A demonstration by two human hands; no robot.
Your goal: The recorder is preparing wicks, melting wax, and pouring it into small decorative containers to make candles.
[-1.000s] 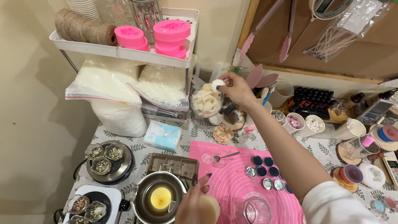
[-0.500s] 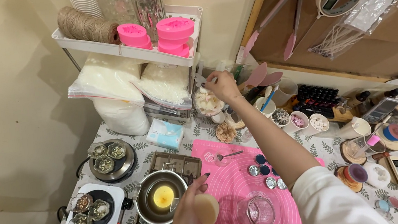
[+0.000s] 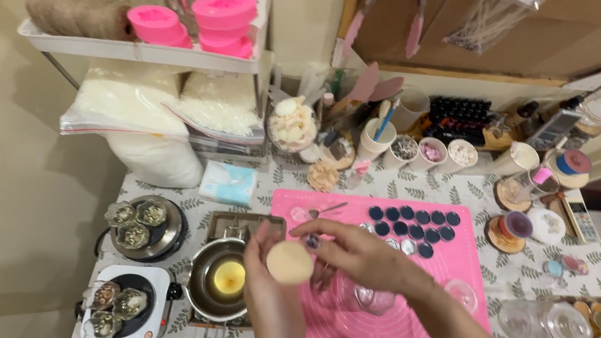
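Both hands on a pale round disc beside the metal pot.

Left hand (image 3: pixel 275 302) fingers grip the pale disc (image 3: pixel 289 262); right hand (image 3: pixel 352 250) fingers pinch its right edge, just right of the metal pot (image 3: pixel 221 278) w/ yellow liquid. Right of pot: pink mat (image 3: pixel 440 251) w/ dark round tins (image 3: pixel 414 220); behind, glass jar (image 3: pixel 293 124) of pale shapes.

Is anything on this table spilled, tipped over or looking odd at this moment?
Nothing stands out. The table is crowded but orderly: the pot sits upright, and the dark round lids lie in rows on the pink mat. Both hands hold a pale disc.
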